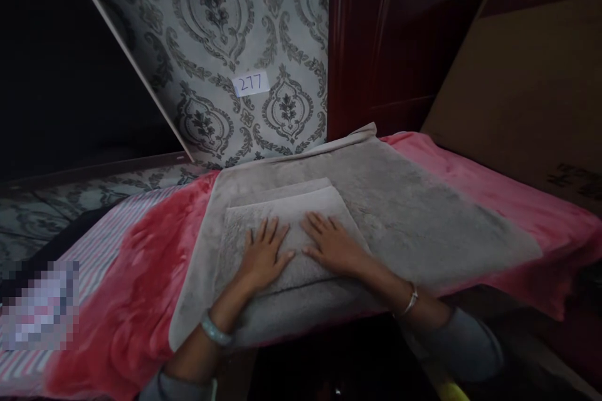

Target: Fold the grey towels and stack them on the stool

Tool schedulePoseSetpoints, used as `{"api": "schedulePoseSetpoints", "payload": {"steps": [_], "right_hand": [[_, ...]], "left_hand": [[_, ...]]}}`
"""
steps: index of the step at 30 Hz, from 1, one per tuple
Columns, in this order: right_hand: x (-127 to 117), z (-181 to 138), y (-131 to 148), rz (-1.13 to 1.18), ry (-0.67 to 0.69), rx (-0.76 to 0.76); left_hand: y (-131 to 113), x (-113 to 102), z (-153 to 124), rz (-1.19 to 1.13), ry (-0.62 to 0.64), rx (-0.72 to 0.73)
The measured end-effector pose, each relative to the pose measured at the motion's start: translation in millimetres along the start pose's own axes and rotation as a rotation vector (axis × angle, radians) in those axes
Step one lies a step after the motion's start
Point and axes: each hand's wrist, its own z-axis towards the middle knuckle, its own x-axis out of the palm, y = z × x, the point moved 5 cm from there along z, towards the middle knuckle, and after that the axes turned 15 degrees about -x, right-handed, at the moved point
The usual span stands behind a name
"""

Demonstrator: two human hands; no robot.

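Observation:
A folded light grey towel point(291, 269) lies flat in front of me, its layers slightly offset at the far edge. My left hand point(266, 254) presses palm-down on its left half, fingers spread. On the right half rests my right hand point(333, 243), also flat with the fingers apart. The two thumbs point toward each other with a small gap between them. Beneath the towel is a larger grey plush blanket point(423, 219), spread out and a little wrinkled at its far edge. Neither hand grips anything.
Under the grey blanket, a pink-red plush cover point(155, 263) shows on both sides. Striped cloth point(106, 250) lies at the left. A dark screen point(70, 75) stands at back left, a large cardboard box point(527, 88) at right. The patterned wall bears a paper label point(251, 83) reading 277.

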Motion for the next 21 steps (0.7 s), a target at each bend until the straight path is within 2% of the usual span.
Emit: {"api": "schedulePoseSetpoints", "payload": {"steps": [3,7,11,16,21], "right_hand": [[8.7,-10.8,9.1,-0.019,-0.004,0.042],[10.8,-24.7,-13.6,-0.045,-0.023,0.133],[14.7,-45.3,-37.7,-0.023,-0.061,0.18],[21.5,-72.9,-55.9,0.008,-0.079,0.196],[13.6,-88.6,-54.2,-0.009,-0.126,0.237]], "left_hand": [[-5.0,8.0,-13.2,0.042,-0.005,-0.014],[2.1,6.7,-16.3,0.078,-0.018,-0.032],[20.6,1.4,-25.1,0.113,-0.081,-0.114],[49.7,1.2,-52.4,0.122,-0.133,-0.259],[68.8,0.0,-78.1,0.061,-0.155,-0.352]]}}
